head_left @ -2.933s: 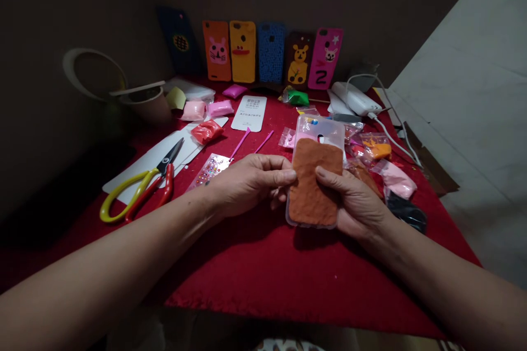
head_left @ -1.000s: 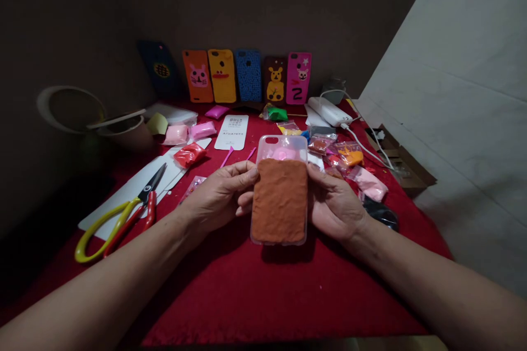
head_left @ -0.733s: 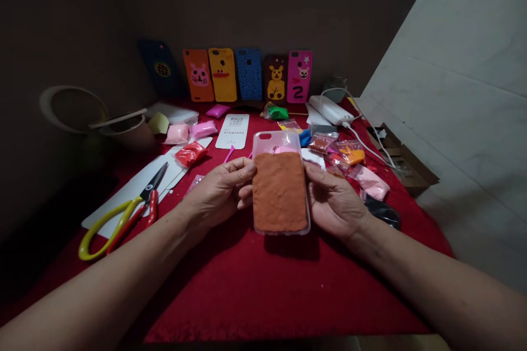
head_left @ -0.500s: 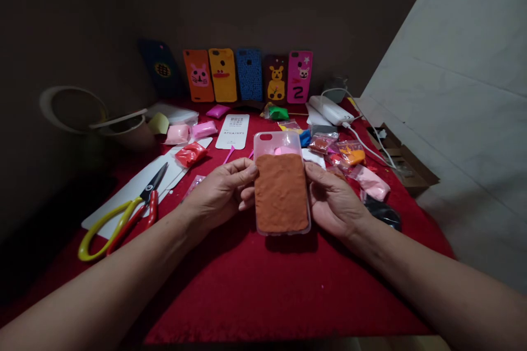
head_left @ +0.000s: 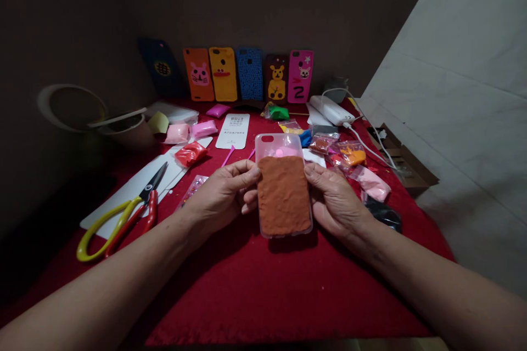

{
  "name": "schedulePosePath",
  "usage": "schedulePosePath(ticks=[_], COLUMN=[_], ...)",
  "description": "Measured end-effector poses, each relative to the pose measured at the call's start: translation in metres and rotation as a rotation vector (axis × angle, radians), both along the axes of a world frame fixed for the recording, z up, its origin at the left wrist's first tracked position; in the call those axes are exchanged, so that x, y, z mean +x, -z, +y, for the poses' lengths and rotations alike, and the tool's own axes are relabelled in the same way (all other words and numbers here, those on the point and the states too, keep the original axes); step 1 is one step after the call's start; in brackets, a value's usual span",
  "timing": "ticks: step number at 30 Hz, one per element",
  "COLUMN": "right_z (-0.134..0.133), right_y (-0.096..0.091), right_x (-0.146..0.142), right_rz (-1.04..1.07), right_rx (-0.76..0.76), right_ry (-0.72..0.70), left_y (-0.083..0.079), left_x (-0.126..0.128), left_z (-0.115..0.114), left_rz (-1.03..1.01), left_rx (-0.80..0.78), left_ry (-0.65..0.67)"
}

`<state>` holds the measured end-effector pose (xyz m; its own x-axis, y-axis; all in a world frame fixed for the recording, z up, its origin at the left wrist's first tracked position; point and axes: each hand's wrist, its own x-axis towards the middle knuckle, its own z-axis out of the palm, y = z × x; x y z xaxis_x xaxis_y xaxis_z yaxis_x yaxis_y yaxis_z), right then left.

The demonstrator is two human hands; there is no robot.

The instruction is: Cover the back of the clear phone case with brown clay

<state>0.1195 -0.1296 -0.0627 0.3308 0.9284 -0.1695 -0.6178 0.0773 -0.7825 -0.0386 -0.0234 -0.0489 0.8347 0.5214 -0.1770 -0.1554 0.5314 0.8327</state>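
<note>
I hold a clear phone case above the red table, its back mostly covered with a rough sheet of brown clay. My left hand grips the case's left edge, thumb on the clay's upper left corner. My right hand grips the right edge, thumb on the upper right corner. The top strip of the case with the camera hole is bare, with pink showing through it.
Several decorated phone cases lean against the back wall. Yellow-and-red scissors lie on a white card at left. Clay packets crowd the right side beside a white charger and cable. A round container stands far left.
The case went from tilted to upright in my hands and the view shifted. Over the last second the case has sunk slightly and drifted a little right; both grips are unchanged.
</note>
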Motion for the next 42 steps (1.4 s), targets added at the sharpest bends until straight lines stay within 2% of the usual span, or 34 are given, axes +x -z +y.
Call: schedulePosePath(ticks=[5,12,20,25,29,37,42], right_z=[0.0011,-0.0025,-0.0025,-0.0007,0.0010,0.0006,0.0014], right_y=[-0.0012,-0.0039,-0.0024,-0.0020,-0.0019,-0.0035,-0.0010], right_x=[-0.0002,-0.0024,-0.0027,-0.0007,-0.0004,-0.0030,0.0022], right_rz=[-0.028,0.025,0.011,0.009,0.061,0.027,0.030], right_rx=[0.054,0.033,0.012,0.026,0.019,0.008,0.060], right_ry=[0.039,-0.042,0.015,0.001,0.057,0.025,0.037], left_y=[-0.0003,-0.0005,0.0005,0.0017,0.0004,0.0008,0.0043], left_x=[-0.0007,0.0003,0.0014,0.0015,0.0012,0.0015,0.0015], left_z=[0.0011,0.0000,-0.0042,-0.0028,-0.0041,-0.0052,0.0004], left_rz=[0.001,-0.003,-0.018,-0.027,-0.008,0.002,-0.001], left_rx=[-0.003,-0.007,-0.005,-0.003,0.000,0.009,0.002], left_ry=[-0.014,-0.027,-0.006,-0.010,-0.010,0.025,0.000])
